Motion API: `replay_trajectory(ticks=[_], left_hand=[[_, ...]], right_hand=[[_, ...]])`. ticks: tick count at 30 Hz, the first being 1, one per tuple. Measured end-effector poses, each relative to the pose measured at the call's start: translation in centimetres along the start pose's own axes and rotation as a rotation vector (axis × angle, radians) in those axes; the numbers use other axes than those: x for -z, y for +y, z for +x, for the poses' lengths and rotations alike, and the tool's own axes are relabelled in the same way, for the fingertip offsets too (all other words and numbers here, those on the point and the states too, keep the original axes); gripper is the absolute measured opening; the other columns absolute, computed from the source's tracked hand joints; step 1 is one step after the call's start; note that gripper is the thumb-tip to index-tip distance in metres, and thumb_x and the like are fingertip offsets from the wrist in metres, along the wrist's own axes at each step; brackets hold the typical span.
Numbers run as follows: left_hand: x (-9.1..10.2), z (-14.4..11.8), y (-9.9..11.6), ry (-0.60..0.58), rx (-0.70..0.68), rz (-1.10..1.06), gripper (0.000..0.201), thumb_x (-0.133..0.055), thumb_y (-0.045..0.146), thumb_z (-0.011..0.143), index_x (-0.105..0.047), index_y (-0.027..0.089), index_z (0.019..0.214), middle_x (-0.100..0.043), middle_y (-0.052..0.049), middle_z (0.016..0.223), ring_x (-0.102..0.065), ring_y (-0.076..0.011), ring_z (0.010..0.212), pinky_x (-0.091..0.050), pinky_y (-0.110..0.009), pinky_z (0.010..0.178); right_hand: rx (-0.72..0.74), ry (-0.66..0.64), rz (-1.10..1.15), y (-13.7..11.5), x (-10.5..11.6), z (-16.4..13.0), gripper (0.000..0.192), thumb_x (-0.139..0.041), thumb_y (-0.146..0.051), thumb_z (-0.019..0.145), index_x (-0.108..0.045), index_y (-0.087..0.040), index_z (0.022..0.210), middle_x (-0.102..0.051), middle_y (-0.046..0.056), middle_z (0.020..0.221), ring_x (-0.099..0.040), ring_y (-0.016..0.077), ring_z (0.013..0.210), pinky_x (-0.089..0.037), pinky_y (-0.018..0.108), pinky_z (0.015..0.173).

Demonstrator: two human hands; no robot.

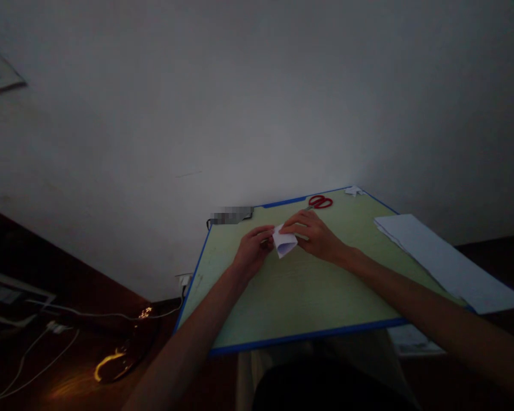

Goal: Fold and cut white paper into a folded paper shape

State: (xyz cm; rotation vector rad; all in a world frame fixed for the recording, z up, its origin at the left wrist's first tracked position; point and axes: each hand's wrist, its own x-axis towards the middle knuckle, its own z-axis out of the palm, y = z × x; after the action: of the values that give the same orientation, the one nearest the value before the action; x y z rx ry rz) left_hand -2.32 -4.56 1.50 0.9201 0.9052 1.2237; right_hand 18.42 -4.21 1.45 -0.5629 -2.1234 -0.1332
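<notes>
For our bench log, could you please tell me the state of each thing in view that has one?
Small white paper: folded over, near end open
Left hand: pinching the paper's left side
Right hand: fingers on the paper
Red-handled scissors: on the table, blades partly hidden, open or shut unclear
White sheets: overhanging the table's right edge
Paper scraps: lying at the far right corner
Plug: apparently plugged in

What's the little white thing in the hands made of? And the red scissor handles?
The white thing looks like matte paper: thin-edged and bent into a curved fold. The scissor handles seem to be plastic, perhaps smooth, going by their even red colour, but it's too dim to rule out coated metal.
</notes>
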Motion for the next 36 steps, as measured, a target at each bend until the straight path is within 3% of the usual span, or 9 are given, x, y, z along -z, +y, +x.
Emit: replay_trajectory(ticks=[10,17,20,23,27,36], left_hand=[[-1.0,-0.9,1.0,-0.037,-0.189,0.087,0.022,-0.083,0.026,0.069,-0.081,0.015,0.087,-0.076,-0.008,0.083,-0.068,-0.0147,0.078,-0.054,-0.030,0.079],[-0.6,-1.0,1.3,-0.008,-0.594,0.518,0.017,-0.081,0.033,0.078,-0.081,0.021,0.090,-0.074,-0.005,0.083,-0.065,-0.0151,0.073,-0.053,-0.030,0.072],[-0.6,-1.5,1.7,0.028,-0.801,0.707,0.013,-0.079,0.035,0.081,-0.081,0.023,0.085,-0.067,-0.003,0.081,-0.058,-0.0122,0.068,-0.049,-0.026,0.065],[-0.9,-2.0,1.9,-0.031,-0.903,0.772,0.012,-0.077,0.034,0.084,-0.079,0.022,0.084,-0.064,-0.003,0.080,-0.057,-0.0126,0.069,-0.047,-0.026,0.063],[-1.2,-2.3,1.9,-0.092,-0.953,0.818,0.017,-0.073,0.035,0.089,-0.076,0.021,0.080,-0.066,-0.003,0.076,-0.058,-0.0141,0.070,-0.048,-0.028,0.066],[-1.1,-2.3,1.6,-0.095,-1.024,0.864,0.016,-0.074,0.037,0.088,-0.078,0.021,0.089,-0.070,-0.006,0.082,-0.062,-0.0154,0.073,-0.052,-0.029,0.069]], right_hand=[[-0.168,0.218,0.244,0.0,0.4,0.4,0.013,-0.067,-0.028,0.094,-0.073,-0.024,0.105,-0.075,0.007,0.100,-0.068,0.0231,0.094,-0.054,0.041,0.085],[-0.432,0.271,0.328,0.0,0.2,0.4,0.025,-0.077,-0.044,0.084,-0.075,-0.021,0.093,-0.077,0.006,0.089,-0.070,0.0226,0.080,-0.058,0.039,0.078],[-0.514,0.251,0.454,0.0,-0.1,0.3,0.033,-0.079,-0.049,0.081,-0.076,-0.018,0.092,-0.078,0.008,0.091,-0.072,0.0242,0.081,-0.060,0.043,0.081],[-0.561,0.233,0.615,-0.1,-0.2,0.4,0.036,-0.082,-0.048,0.077,-0.075,-0.018,0.096,-0.079,0.008,0.092,-0.074,0.0247,0.082,-0.062,0.042,0.079],[-0.563,0.220,0.673,-0.4,-0.1,0.6,0.039,-0.083,-0.049,0.076,-0.075,-0.019,0.098,-0.079,0.008,0.092,-0.075,0.0244,0.081,-0.063,0.040,0.075],[-0.403,0.203,0.309,-0.8,0.7,0.6,0.029,-0.073,-0.049,0.087,-0.076,-0.021,0.093,-0.077,0.006,0.089,-0.071,0.0235,0.080,-0.058,0.039,0.076]])
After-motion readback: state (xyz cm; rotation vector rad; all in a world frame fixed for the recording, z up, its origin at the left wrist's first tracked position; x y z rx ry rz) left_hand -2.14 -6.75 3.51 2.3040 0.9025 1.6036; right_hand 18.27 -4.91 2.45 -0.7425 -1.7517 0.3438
